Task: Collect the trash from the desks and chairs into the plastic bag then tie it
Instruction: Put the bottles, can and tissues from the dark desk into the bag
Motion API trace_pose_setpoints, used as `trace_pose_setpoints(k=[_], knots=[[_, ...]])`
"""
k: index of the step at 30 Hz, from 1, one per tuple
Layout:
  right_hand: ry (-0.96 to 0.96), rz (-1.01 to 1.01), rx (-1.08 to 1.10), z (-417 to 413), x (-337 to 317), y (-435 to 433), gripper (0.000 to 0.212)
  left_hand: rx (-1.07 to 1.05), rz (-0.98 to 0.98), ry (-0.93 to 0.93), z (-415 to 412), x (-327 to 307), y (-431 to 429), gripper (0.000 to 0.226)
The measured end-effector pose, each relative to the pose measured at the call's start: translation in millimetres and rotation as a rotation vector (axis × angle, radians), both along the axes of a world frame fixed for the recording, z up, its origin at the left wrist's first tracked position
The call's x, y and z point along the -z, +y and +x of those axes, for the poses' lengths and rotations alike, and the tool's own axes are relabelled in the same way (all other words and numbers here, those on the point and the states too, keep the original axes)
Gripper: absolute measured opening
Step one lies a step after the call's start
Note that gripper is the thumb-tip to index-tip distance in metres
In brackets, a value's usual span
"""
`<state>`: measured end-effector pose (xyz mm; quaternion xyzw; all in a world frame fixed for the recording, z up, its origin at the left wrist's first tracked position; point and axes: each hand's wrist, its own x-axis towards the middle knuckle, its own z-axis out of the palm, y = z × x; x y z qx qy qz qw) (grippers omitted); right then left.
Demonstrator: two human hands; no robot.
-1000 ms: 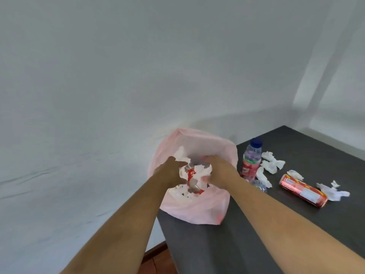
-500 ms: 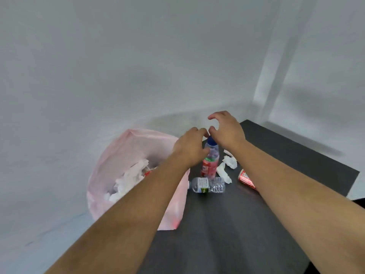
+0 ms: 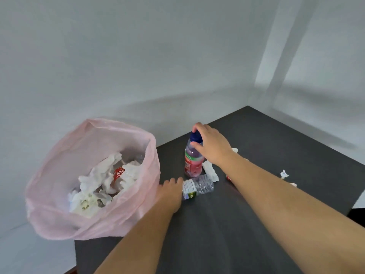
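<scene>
While I stand over the dark surface (image 3: pixel 217 234), my right hand (image 3: pixel 212 144) reaches forward and closes round the top of the pink bottle (image 3: pixel 192 165): the fingers curl over its blue cap (image 3: pixel 195 136) and the thumb presses the neck just below. The bottle stands upright on the surface, directly under that hand.

My left hand (image 3: pixel 170 191) lies nearer to me, fingers curled over the cap end of the clear bottle (image 3: pixel 197 187), which lies on its side. Its crumpled body points away from the left hand toward the right forearm, and the cap itself is hidden under the fingers.

Just left of the left hand, touching the wrist, sits the pink bag (image 3: pixel 59 214), mouth open, at the surface's edge. Inside it are crumpled white tissues (image 3: pixel 102 175) and a red piece of packaging (image 3: pixel 119 172).

A white tissue (image 3: pixel 210 170) lies beneath the right wrist, between the two bottles and the forearm. A red can (image 3: pixel 228 177) shows only as a sliver at the forearm's edge. Farther right of the right arm, small white scraps (image 3: pixel 284 174) lie apart on the surface. A pale wall (image 3: pixel 177 56) rises beyond both hands.
</scene>
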<state>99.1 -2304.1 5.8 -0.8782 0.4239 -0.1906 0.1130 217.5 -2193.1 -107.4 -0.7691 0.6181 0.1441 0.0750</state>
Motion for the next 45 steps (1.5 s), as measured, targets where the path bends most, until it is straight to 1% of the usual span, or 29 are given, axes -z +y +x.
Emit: trace_pose_setpoints(k=[4, 6, 8, 11, 14, 18, 21, 23, 25, 28, 30, 31, 33, 35, 38, 41, 45], knots=[[-0.046, 0.052, 0.005, -8.5, 3.1, 4.1, 0.037, -0.031, 0.131, 0.110, -15.3, 6.2, 11.0, 0.056], [-0.073, 0.075, 0.038, -16.6, -0.2, 7.2, 0.038, -0.015, 0.168, 0.136, -17.5, -5.6, 10.9, 0.048], [-0.146, 0.085, 0.108, -28.7, -10.8, 6.4, 0.038, 0.031, 0.176, 0.167, -18.4, -29.0, 6.5, 0.042], [-0.216, 0.043, 0.199, -42.9, -45.3, 7.5, 0.040, 0.140, 0.148, 0.212, -11.7, -87.7, 5.6, 0.040], [-0.292, -0.023, 0.214, -41.2, -94.5, 14.7, 0.039, 0.181, 0.163, 0.286, 9.4, -163.9, 15.1, 0.038], [-0.367, -0.056, 0.152, -21.8, -159.5, 32.7, 0.034, 0.040, 0.211, 0.490, 54.4, -264.5, 39.0, 0.039], [-0.400, -0.023, 0.050, 11.0, -193.9, 59.9, 0.028, -0.077, 0.142, 0.516, 104.5, -314.3, 74.7, 0.030], [-0.408, 0.001, -0.002, 35.9, -199.9, 77.8, 0.026, -0.155, 0.049, 0.488, 136.1, -324.2, 96.1, 0.025], [-0.403, 0.020, -0.056, 65.2, -192.5, 97.7, 0.027, -0.224, -0.080, 0.426, 163.4, -315.6, 117.1, 0.023], [-0.369, 0.003, -0.123, 102.3, -167.9, 125.1, 0.031, -0.277, -0.323, 0.260, 181.9, -273.7, 137.9, 0.025], [-0.258, -0.050, -0.165, 121.9, -143.2, 142.3, 0.033, -0.295, -0.463, 0.128, 182.7, -234.4, 148.2, 0.028], [-0.162, -0.097, -0.178, 130.0, -128.4, 150.2, 0.033, -0.318, -0.492, 0.122, 181.8, -213.2, 152.1, 0.031], [0.048, -0.204, -0.198, 138.3, -96.7, 163.0, 0.031, -0.362, -0.450, 0.159, 175.9, -172.2, 156.9, 0.037], [0.192, -0.226, -0.216, 139.3, -66.3, 171.1, 0.029, -0.375, -0.365, 0.174, 169.2, -137.4, 161.2, 0.043], [0.296, -0.141, -0.211, 135.6, -32.4, 174.3, 0.040, -0.334, -0.297, 0.171, 164.7, -104.4, 163.2, 0.052], [0.387, -0.095, -0.215, 131.7, -4.8, 174.1, 0.051, -0.292, -0.268, 0.205, 160.1, -89.2, 160.2, 0.051], [0.475, 0.008, -0.237, 132.0, 15.1, 172.5, 0.052, -0.249, -0.192, 0.213, 153.1, -78.3, 153.4, 0.048]])
